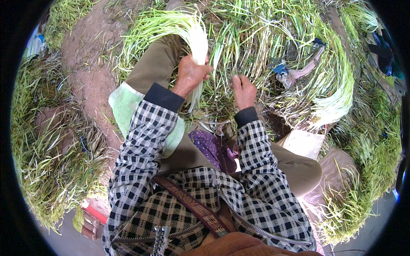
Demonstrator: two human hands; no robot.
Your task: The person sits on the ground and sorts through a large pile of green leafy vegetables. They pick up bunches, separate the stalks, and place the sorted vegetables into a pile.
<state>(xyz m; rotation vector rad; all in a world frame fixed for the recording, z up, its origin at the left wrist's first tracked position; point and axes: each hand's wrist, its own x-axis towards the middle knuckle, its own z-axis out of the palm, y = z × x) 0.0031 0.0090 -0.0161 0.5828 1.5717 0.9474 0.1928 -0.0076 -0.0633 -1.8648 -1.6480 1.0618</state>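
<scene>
My left hand point(192, 71) is closed around a bundle of long, pale-stemmed leafy greens point(199, 40); their green leaf ends bend over to the left above my trouser leg. To the right of it, apart from the bundle, my right hand point(244, 89) hovers over the loose stalks with its thumb and fingertips together; whether a thin stalk is between them cannot be told. A light green cloth point(123, 102) lies over my thigh beneath my left forearm. Beyond both hands spreads a layer of loose green and yellowed leaves point(256, 48).
A large bunch of pale stalks point(336, 104) lies at the right, near a whitish board point(302, 142). Torn cloth scraps point(291, 75) sit among the leaves. Heaps of greens flank me at left point(57, 144) and right point(381, 137). Bare brown soil point(86, 64) shows at left.
</scene>
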